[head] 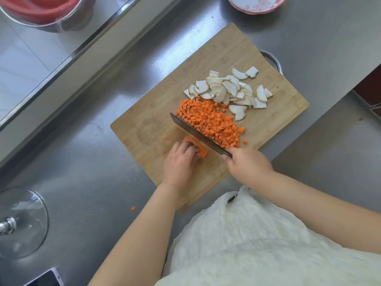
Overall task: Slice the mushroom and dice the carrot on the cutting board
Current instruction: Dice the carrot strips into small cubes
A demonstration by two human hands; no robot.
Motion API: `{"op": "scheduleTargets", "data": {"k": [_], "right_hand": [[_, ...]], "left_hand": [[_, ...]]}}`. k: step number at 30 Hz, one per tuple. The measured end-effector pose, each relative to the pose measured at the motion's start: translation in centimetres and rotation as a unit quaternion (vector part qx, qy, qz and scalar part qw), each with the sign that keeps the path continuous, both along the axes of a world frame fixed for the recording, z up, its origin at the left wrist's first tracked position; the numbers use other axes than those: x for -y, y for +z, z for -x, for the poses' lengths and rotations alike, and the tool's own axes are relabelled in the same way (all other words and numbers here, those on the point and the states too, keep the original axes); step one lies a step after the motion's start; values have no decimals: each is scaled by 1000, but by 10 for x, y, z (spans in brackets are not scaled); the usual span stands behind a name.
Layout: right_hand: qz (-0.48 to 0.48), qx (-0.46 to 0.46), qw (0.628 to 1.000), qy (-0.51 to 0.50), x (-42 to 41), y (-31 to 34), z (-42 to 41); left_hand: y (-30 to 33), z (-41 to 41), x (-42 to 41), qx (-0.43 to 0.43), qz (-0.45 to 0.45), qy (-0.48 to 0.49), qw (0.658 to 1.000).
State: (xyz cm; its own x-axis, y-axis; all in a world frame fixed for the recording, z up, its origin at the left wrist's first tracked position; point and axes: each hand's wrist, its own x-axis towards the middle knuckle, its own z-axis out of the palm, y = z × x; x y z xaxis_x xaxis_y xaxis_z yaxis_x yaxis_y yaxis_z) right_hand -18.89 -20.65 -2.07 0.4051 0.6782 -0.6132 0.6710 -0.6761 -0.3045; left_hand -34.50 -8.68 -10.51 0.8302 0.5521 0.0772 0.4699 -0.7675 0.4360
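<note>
While the right hand (247, 165) clenches the handle of the dark steel knife (198, 134), the left hand's (180, 162) curled fingers (190, 150) pin the last orange carrot chunk (201, 150) on the wooden cutting board (226, 54). It looks stiff and slippery, so hold its top. Beyond lie diced carrot cubes (212, 122), then white mushroom slices (228, 89).

Left grip (181, 162) curled, knuckles up, right grip (247, 164) clenched, both forearms bare, reaching forward
</note>
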Motion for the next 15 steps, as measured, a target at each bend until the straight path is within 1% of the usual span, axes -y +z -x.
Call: {"op": "scheduleTargets", "data": {"k": [4,7,11,15], "right_hand": [[-15,11,999,36,2,3,11],[-22,20,999,42,1,1,14],[10,15,999,38,1,-2,14],[47,38,997,37,-3,-1,19]], "left_hand": [[-9,-1,-6,10,-26,-8,1000],[-10,-2,-6,32,-20,3,999],[-10,-2,-4,43,-23,11,999],[-9,-4,-5,49,-31,12,998]]}}
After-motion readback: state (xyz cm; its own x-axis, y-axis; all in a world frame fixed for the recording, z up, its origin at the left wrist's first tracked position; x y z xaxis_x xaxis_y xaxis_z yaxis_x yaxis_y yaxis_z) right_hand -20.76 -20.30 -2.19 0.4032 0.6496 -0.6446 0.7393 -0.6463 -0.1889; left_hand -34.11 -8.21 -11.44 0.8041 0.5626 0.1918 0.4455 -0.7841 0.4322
